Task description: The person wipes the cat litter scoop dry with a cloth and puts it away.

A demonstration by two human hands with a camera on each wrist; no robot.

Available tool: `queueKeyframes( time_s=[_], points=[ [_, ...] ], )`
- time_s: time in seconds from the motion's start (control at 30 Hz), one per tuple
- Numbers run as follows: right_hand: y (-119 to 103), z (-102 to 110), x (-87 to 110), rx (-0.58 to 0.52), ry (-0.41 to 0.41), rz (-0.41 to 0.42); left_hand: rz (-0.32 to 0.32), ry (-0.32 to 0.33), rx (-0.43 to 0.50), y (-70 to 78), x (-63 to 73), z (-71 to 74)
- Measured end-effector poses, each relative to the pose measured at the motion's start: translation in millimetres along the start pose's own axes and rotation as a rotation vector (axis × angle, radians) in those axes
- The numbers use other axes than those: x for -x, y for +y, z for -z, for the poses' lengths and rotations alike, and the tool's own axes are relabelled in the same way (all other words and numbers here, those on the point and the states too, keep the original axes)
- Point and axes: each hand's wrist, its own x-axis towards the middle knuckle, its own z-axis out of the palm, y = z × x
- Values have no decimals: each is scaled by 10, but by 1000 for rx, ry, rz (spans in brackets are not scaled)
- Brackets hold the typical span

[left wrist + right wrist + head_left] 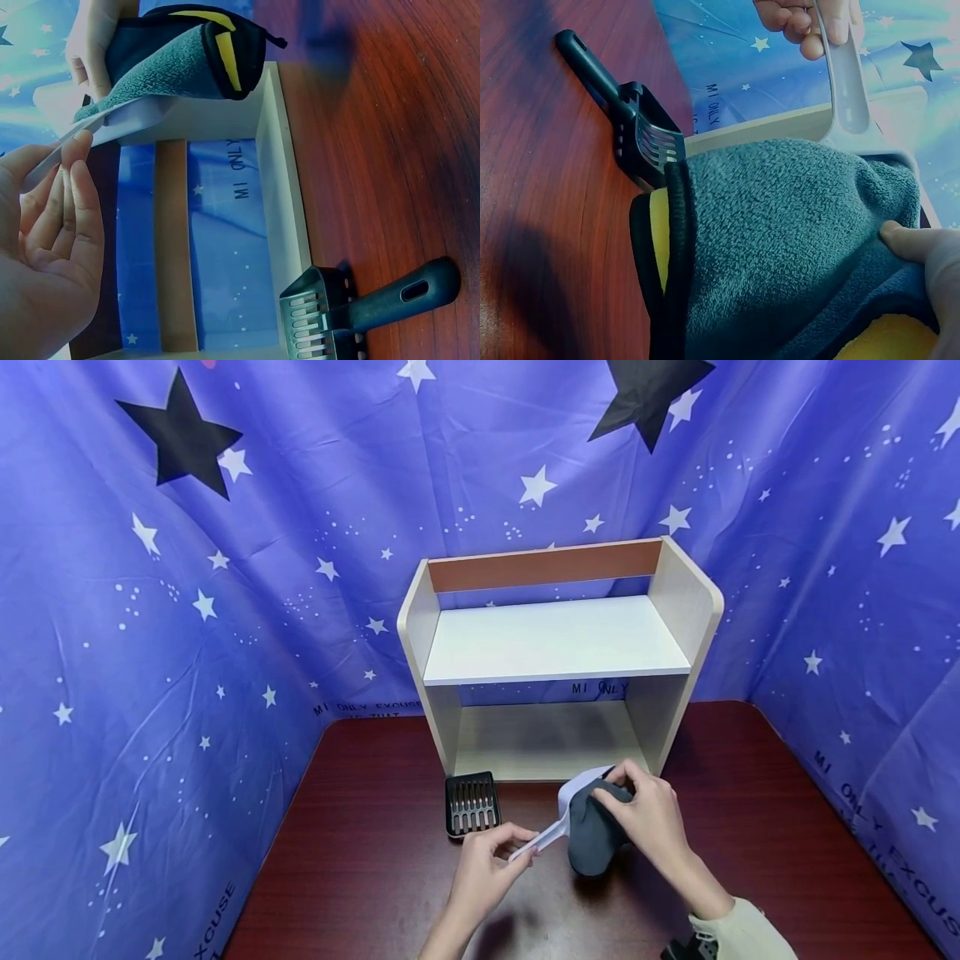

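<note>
In the head view my left hand [480, 870] pinches the handle of a pale plastic scoop [553, 835] between thumb and fingers. My right hand [654, 810] grips a grey-green fleecy cloth [594, 837] against the scoop's broad end. Black edging and yellow patches show on the cloth [780, 232] in the right wrist view, where it covers most of the scoop's pan and the thumb presses on it. From the left wrist, the cloth [161, 75] drapes over the scoop, its loose end hanging out to one side.
A black slotted scoop [401, 296] lies on the dark red wooden table [360, 860], left of the hands. Behind stands a two-tier shelf [555, 639] with pale side panels. Blue star-printed curtains [285, 568] surround the table.
</note>
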Motion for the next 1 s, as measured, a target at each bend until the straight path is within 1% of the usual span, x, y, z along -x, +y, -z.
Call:
queueKeyframes(
  time_s=[0.07, 0.2, 0.27, 0.4, 0.47, 0.57, 0.7, 0.77, 1.0],
  points=[
    [7, -1, -4, 5, -1, -10, -9, -3, -6, -4, 2, 3],
    [21, 6, -12, 8, 3, -32, -2, -4, -6, -19, 7, 10],
    [29, 14, -16, 6, 8, -44, -17, 1, -10, -31, 11, 18],
    [48, 29, -26, -6, 25, -62, -74, 14, -12, -57, 17, 43],
    [58, 37, -31, -14, 33, -70, -90, 17, 0, -67, 17, 58],
    [73, 49, -36, -24, 36, -87, -95, 17, 13, -78, 16, 83],
    [88, 60, -41, -23, 30, -100, -90, 17, 7, -82, 19, 119],
    [92, 69, -41, -24, 28, -100, -91, 18, -4, -85, 22, 139],
    [127, 97, -44, -17, 36, -102, -73, 16, 25, -126, 41, 197]
  ],
)
